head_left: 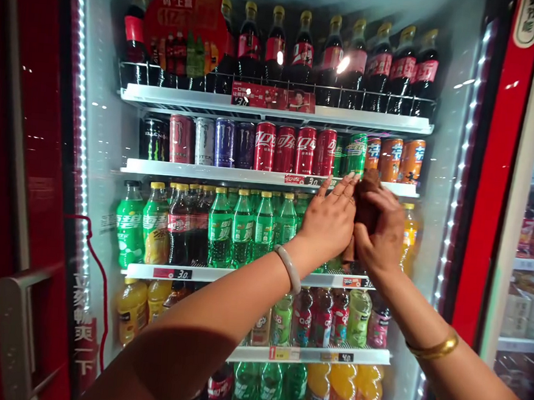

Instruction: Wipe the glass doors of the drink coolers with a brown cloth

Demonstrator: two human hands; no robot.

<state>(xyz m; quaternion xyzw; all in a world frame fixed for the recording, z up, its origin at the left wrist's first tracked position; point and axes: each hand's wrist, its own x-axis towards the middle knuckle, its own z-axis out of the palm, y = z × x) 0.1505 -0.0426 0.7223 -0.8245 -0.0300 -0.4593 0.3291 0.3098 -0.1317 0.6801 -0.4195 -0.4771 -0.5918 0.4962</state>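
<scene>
"At the front of the red-framed cooler [484, 197], condition of left hand [332, 214]?"

"Laid flat, fingers extended and slightly apart, tips just below a green can [356, 154]. Nothing visible in hold."

"And right hand [388, 224]?"

"Partly curled, next to a dark brown shape [368, 198]. Cannot tell: cloth in hold, or reflection."

"Location of dark brown shape?"

"Between the hands, overlapping the edge of the can shelf [205, 171] in view."

"Wrist fittings?"

"Pale bangle [288, 268], left; gold bangle [437, 351], right."
</scene>
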